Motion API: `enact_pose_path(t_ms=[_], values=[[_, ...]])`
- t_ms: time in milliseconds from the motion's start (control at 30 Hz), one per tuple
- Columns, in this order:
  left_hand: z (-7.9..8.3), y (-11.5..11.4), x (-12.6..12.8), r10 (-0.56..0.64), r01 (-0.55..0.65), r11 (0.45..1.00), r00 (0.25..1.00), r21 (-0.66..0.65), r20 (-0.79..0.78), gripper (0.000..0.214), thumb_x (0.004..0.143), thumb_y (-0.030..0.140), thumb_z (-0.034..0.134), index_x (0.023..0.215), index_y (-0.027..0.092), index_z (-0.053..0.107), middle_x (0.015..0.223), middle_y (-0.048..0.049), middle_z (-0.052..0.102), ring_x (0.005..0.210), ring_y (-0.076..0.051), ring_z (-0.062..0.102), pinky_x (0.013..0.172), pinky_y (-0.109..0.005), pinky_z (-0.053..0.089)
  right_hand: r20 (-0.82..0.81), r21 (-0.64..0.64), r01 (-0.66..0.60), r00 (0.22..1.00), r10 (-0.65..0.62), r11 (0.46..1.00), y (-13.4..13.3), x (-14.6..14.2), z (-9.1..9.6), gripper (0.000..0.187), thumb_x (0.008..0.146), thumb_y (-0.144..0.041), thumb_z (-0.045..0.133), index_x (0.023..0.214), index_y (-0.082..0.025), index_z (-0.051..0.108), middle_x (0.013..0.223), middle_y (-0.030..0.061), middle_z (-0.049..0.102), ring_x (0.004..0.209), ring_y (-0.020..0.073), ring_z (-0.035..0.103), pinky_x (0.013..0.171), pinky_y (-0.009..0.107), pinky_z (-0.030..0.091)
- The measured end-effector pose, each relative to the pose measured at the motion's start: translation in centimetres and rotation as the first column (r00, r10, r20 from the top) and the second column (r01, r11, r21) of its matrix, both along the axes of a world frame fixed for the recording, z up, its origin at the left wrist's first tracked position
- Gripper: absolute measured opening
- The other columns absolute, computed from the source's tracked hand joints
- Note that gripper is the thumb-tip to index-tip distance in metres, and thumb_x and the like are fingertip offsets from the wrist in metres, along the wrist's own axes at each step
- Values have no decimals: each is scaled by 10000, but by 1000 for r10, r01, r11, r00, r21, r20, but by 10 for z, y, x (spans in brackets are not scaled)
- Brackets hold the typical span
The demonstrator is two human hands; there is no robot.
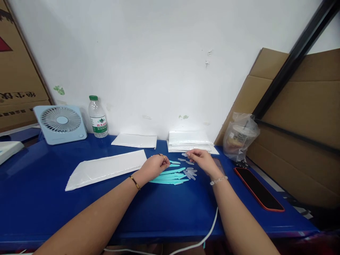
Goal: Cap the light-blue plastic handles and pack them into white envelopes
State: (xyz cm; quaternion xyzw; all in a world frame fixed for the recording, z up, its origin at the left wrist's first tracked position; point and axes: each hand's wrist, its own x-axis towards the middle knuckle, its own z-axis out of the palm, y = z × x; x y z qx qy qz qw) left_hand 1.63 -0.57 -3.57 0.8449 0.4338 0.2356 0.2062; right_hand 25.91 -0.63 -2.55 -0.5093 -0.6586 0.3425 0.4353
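- L hand (156, 165): mostly closed, fingers curled, thumb & fingertips together at R end of a turquoise strip (174, 163); can't tell if it's actually gripped.
- R hand (203, 161): thumb & index pinched on a small translucent piece (184, 154), other fingers loosely bent.
- Turquoise strips (172, 175): slim, smooth, plastic-looking, tapered; fanned on tabletop just below L hand, L ends partly hidden by it.
- Strips' long axis approx. L–R, tapered tips pointing R.
- Loose translucent pieces (190, 173): short, oblong, rounded ends; small pile by strip tips, a couple more lying singly betw. the hands, long axes roughly L–R, tilted slightly.
- Pile pcs. point various ways, some overlapping.
- Tabletop (164, 216): smooth, glossy blue.
- White sleeve (106, 168): flat, long, slightly shiny, crinkled edge; L of L hand, slanting up to R.
- White packets (190, 140): flat rectangles, stacked nr. wall, beyond R hand.
- Phone (259, 189): black screen, orange-red edge, R of R forearm, lying diagonally.
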Motion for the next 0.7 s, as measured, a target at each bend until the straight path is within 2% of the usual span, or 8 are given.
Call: enact_pose_path(t_ms=[133, 433, 600, 700], values=[[1, 6, -4, 72, -64, 994, 993, -88, 94, 246, 818, 380, 462, 868, 202, 626, 798, -23, 652, 711, -162, 579, 584, -238, 404, -92, -55, -110, 990, 104, 992, -5, -5, 4, 335, 703, -445, 676, 874, -157, 669, 719, 35, 655, 634, 143, 595, 624, 276, 475], [2, 6, -2, 74, -52, 987, 987, -154, 140, 253, 799, 392, 488, 864, 192, 629, 765, -19, 645, 681, -161, 573, 572, -246, 408, 18, -49, -170, 985, 171, 984, -7, -14, 2, 266, 735, -387, 654, 856, -153, 690, 673, 38, 647, 600, 137, 583, 577, 257, 470], [2, 4, 0, 46, -32, 994, 990, -101, 132, 243, 810, 367, 481, 870, 196, 642, 781, -17, 643, 687, -157, 567, 591, -252, 414, 29, -69, -261, 964, 263, 963, -4, -25, -9, 256, 746, -375, 642, 882, -166, 698, 662, 39, 653, 627, 158, 614, 591, 267, 493], [4, 4, -1, 88, -93, 995, 990, 35, 110, 273, 777, 361, 543, 987, 207, 627, 930, -39, 626, 829, -182, 573, 686, -270, 438, 79, -56, -217, 972, 221, 975, 1, -27, -14, 266, 762, -379, 616, 905, -171, 699, 666, 35, 660, 613, 157, 614, 576, 262, 487]])
